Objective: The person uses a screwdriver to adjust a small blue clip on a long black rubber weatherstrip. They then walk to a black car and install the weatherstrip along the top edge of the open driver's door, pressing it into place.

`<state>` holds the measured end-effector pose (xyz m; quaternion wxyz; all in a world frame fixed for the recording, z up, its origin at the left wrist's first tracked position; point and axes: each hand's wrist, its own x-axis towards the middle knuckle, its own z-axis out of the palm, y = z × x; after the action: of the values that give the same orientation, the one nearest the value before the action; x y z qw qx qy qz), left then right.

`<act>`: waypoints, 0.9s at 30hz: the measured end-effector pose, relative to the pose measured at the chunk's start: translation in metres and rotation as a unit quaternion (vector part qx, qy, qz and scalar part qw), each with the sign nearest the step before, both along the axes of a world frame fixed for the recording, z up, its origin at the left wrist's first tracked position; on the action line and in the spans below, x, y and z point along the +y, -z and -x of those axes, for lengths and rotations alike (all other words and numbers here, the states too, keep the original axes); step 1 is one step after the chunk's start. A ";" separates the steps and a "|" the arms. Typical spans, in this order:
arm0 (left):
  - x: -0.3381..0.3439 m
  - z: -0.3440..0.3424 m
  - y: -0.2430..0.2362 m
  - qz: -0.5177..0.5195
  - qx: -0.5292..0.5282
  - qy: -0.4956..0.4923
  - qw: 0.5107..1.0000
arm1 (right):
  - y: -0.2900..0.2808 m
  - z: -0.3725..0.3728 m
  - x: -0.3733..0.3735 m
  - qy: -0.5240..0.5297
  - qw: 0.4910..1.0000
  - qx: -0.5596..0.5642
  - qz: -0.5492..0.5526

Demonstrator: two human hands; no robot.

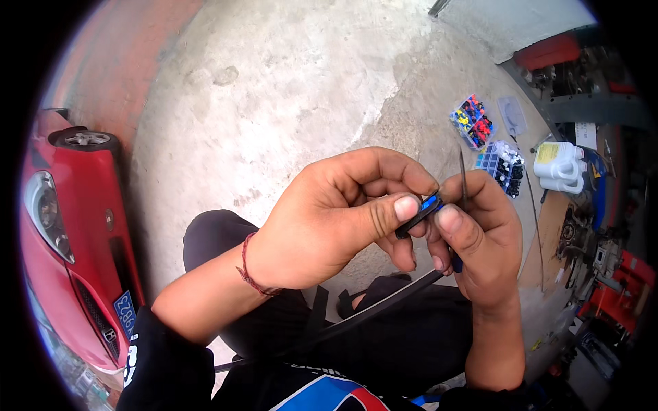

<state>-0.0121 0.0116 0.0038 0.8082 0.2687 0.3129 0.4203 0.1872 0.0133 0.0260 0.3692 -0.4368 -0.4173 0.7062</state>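
Observation:
At the centre my left hand point(329, 222) pinches a small black piece with a bright blue insert point(428, 204) between thumb and fingers. My right hand point(483, 243) meets it from the right, thumb close against the piece, its fingers also around a thin dark shaft point(462, 171) pointing up, with a dark blue part point(456, 260) low in the grip, partly hidden. A long black strip point(397, 301) slants down-left from beneath my right hand, across my lap.
At the left stands a red car point(96, 233). To the right on the concrete floor point(253, 89) are two compartment boxes of coloured small parts point(473, 123) point(500, 171), a loose clear lid point(513, 115), white jugs point(555, 168), cardboard point(541, 253), and metal parts with red equipment point(624, 281).

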 end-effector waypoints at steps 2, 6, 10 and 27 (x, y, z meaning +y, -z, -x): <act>-0.002 -0.004 0.001 0.007 -0.039 -0.019 0.999 | -0.002 0.000 0.004 -0.003 1.000 0.006 -0.028; 0.003 0.002 0.006 0.082 -0.105 0.046 0.990 | 0.005 -0.007 0.008 -0.032 0.998 0.020 -0.052; 0.001 -0.008 0.007 -0.042 0.024 -0.004 0.999 | 0.009 -0.010 0.010 -0.030 0.994 -0.061 -0.085; 0.001 -0.014 0.003 0.055 0.003 0.022 0.998 | 0.023 -0.012 0.013 -0.035 0.996 0.009 -0.086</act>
<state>0.0015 0.0129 0.0012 0.8298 0.2316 0.3322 0.3839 0.1995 0.0262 0.0025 0.3839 -0.3823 -0.4884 0.6840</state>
